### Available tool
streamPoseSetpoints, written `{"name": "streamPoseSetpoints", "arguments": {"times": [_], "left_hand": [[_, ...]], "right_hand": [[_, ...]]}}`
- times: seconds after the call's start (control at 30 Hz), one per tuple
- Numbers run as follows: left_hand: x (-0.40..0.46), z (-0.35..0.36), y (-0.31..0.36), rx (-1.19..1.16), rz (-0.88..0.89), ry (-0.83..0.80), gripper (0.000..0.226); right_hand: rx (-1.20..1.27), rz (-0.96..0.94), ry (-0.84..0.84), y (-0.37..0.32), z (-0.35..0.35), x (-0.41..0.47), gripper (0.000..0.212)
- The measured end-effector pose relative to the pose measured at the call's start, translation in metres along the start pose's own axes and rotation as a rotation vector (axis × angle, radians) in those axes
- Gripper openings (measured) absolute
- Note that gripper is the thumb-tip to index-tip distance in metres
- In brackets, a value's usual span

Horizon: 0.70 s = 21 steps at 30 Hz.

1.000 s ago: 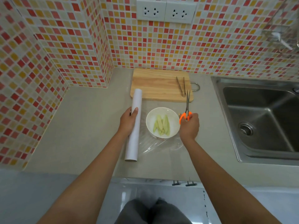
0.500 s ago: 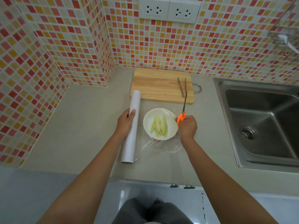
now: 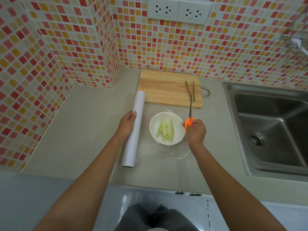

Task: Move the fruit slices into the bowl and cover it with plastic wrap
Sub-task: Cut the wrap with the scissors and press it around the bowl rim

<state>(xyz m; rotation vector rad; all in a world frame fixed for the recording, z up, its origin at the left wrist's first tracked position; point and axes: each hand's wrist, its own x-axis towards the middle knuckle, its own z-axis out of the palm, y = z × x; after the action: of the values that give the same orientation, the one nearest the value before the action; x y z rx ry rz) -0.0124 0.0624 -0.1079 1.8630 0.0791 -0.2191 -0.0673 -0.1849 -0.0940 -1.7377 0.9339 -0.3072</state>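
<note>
A white bowl [image 3: 178, 137] on the counter holds several pale green fruit slices [image 3: 165, 130]. Clear plastic wrap [image 3: 166, 151] is stretched over the bowl and lies loose on the counter in front of it. The white wrap roll [image 3: 134, 130] lies just left of the bowl, and my left hand [image 3: 127, 125] rests on its middle, fingers curled over it. My right hand [image 3: 195, 130] is at the bowl's right rim, shut on orange-handled scissors [image 3: 190, 114] whose blades point away toward the cutting board.
A wooden cutting board [image 3: 166, 88] lies behind the bowl with metal tongs [image 3: 190, 90] on its right end. A steel sink [image 3: 273, 127] is sunk into the counter on the right. Tiled walls close the back and left. The counter's front edge is near me.
My right hand with the scissors has shifted left to the bowl's right rim. The left hand has stayed on the roll.
</note>
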Motion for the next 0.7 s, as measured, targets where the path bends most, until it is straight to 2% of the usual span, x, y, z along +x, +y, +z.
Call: {"name": "streamPoseSetpoints", "arguments": {"times": [0.13,0.3,0.43,0.57,0.7], "left_hand": [[-0.001,0.001,0.005,0.001,0.013,0.000,0.035],[-0.004,0.002,0.008,-0.004,0.019,0.003,0.036],[-0.007,0.006,0.010,-0.014,0.023,-0.001,0.028],[-0.011,0.009,0.014,0.006,0.032,0.001,0.030],[-0.012,0.008,0.015,0.016,0.026,0.017,0.035]], "right_hand": [[-0.005,-0.018,-0.002,-0.002,-0.001,-0.001,0.016],[0.005,-0.061,0.007,-0.002,-0.009,-0.002,0.026],[-0.084,-0.097,0.057,0.000,-0.022,-0.005,0.032],[-0.277,-0.240,0.136,-0.011,-0.027,-0.019,0.038],[-0.103,-0.225,-0.050,-0.029,-0.027,-0.046,0.034]]}}
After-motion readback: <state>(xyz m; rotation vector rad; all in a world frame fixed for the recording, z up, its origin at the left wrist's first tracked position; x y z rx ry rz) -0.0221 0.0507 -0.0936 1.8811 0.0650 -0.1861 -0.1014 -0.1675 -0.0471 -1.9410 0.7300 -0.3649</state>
